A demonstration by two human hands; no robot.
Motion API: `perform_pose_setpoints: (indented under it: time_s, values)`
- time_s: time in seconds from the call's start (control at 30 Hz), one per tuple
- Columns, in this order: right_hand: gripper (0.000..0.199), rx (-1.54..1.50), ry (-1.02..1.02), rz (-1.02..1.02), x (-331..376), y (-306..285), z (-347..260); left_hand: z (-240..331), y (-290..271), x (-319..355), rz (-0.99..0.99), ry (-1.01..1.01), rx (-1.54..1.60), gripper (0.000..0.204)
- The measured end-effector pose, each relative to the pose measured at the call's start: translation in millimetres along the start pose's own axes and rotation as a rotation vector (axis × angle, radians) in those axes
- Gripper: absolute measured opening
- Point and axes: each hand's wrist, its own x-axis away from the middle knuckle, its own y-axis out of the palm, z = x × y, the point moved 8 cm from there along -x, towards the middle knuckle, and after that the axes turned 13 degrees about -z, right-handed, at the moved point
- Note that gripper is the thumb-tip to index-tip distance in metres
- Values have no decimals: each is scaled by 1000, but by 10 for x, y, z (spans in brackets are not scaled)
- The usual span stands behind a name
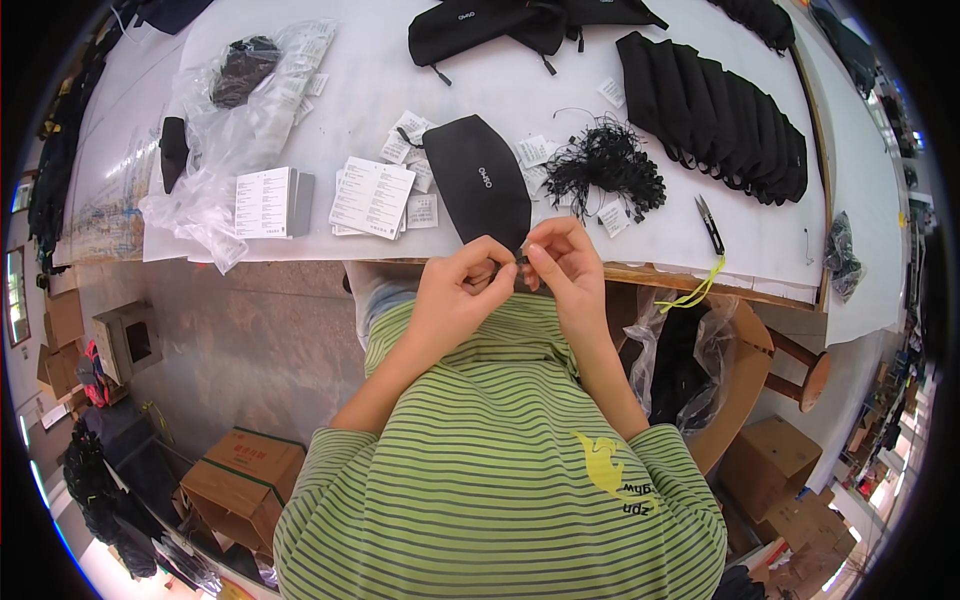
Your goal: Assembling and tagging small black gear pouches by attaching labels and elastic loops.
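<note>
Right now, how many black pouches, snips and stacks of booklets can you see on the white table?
Black pouches: about 12. One is held at its end by the left hand and right hand; two lie at the top, and about nine stand in an overlapping row.
Snips: 1
Booklet stacks: 2
Total: about 15

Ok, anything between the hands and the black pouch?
Nothing visible. Both the left hand and right hand already pinch the near end of the pouch at the table edge.
</note>
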Motion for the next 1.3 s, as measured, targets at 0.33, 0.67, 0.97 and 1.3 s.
perform_pose_setpoints:
  time_s: [0.33,0.67,0.97,1.3]
  values:
    - [6,439,-14,-24,-17,69,-198,-3,-11,11,-20,-23,-203,6]
    - [6,537,-134,-122,-47,177,-200,-136,-31,85,-27,-65,-32,9]
    - [43,1459,-122,-198,-472,410,-96,194,395,226,-422,82,-511,10]
    - [17,1233,-116,183,-308,0,-372,308,-206,127,119,296,-517,20]
